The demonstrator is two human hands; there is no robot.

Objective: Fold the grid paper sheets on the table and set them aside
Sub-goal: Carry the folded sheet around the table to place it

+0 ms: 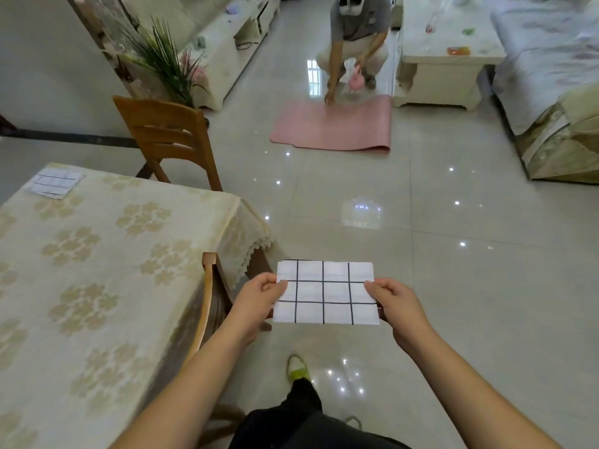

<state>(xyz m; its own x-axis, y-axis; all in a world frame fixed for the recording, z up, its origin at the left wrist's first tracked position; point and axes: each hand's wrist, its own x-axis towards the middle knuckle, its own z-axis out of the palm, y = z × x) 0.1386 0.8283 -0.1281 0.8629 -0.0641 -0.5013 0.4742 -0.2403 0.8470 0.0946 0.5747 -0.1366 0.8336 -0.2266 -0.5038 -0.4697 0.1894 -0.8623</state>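
Observation:
A white grid paper sheet (325,293) with black lines is held flat in the air over the floor, right of the table. My left hand (257,298) pinches its left edge and my right hand (397,303) pinches its right edge. A second grid paper (55,183) lies on the far left corner of the table (107,254), which has a cream floral cloth.
One wooden chair (168,137) stands beyond the table, and another chair (207,306) is tucked at its right side beside my left arm. A person crouches over a pink mat (334,128) on the floor ahead. A low white table (447,56) and a sofa (551,92) stand at right.

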